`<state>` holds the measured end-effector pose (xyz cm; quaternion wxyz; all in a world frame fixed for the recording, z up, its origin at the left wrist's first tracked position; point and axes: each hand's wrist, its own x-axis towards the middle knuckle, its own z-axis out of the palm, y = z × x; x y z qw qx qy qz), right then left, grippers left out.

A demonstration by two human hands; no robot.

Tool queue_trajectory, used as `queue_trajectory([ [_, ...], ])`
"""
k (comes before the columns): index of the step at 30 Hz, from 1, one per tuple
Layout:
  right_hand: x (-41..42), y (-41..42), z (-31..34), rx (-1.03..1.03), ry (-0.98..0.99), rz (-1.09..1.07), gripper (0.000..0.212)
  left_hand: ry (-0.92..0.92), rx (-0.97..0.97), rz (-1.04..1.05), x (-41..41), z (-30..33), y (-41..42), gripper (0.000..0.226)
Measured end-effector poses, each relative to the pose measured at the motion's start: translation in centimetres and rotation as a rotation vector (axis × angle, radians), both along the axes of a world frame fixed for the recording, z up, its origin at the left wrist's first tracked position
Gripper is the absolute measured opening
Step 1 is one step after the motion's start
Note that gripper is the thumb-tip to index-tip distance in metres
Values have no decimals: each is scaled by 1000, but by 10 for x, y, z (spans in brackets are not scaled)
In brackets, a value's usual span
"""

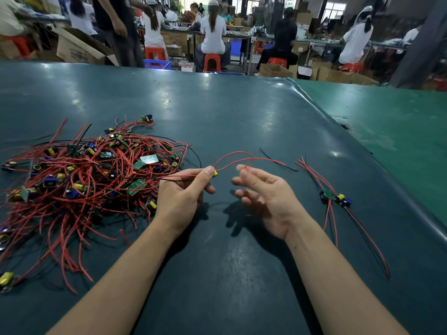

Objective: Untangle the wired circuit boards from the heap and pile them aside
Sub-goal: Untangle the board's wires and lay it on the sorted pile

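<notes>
The wired board we were freeing sat pinched between the thumb and forefinger of our left hand, only its yellow component showing past the fingertips, lifted a little off the dark table. Its red lead looped up and away to the right, passing just behind the fingertips of our right hand, which hung released, fingers loosely spread and gripping nothing, though one fingertip seemed to touch the wire. A thin black lead lay on the table beyond that. From the pinch, other red and black leads ran left toward the heap, the tangled mass of boards and red wire just beside our left wrist, so the piece was, we judged, not yet fully clear of it. The long axis of the lead ran roughly left to right, and the aside pile, a few boards with wires trailing toward us, lay well off to the right, beyond the right hand. That hand was nearer the pile, so a pull to the right looked the natural next move.
</notes>
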<state>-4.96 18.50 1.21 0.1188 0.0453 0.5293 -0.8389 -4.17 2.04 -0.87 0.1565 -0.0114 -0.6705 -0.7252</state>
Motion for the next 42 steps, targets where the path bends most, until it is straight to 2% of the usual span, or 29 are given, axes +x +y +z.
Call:
queue_trajectory([
  [2, 1, -1, -2, 1, -36, 69, 25, 9, -14, -45, 2, 1, 0, 19],
  [5, 4, -3, -2, 59, -101, 195, 48, 25, -38, -77, 5, 2, 0, 16],
  [7, 5, -6, -4, 99, -45, 236, 52, 20, -51, -78, 6, 2, -1, 16],
  [10, 3, -8, -6, 117, 79, 134, 35, 10, -131, -163, 8, 2, 0, 19],
  [14, 0, -7, -9, 137, 115, 46, 22, 18, -205, -220, 8, 1, 0, 24],
  [25, -14, 6, -3, -75, 138, -332, 17, 34, -74, -167, 6, 1, 0, 17],
  [33, -21, 19, -3, -210, 42, -571, 20, 87, 9, -39, 5, 2, 0, 20],
  [35, -22, 22, -4, -151, 40, -583, 21, 85, 73, -1, 3, 2, -1, 20],
  [39, -19, 14, -10, 150, 160, -542, 27, 108, 161, -27, 1, 2, -2, 27],
  [42, -18, 11, -8, 201, 205, -454, 25, 29, 285, -147, 3, 9, -2, 58],
])
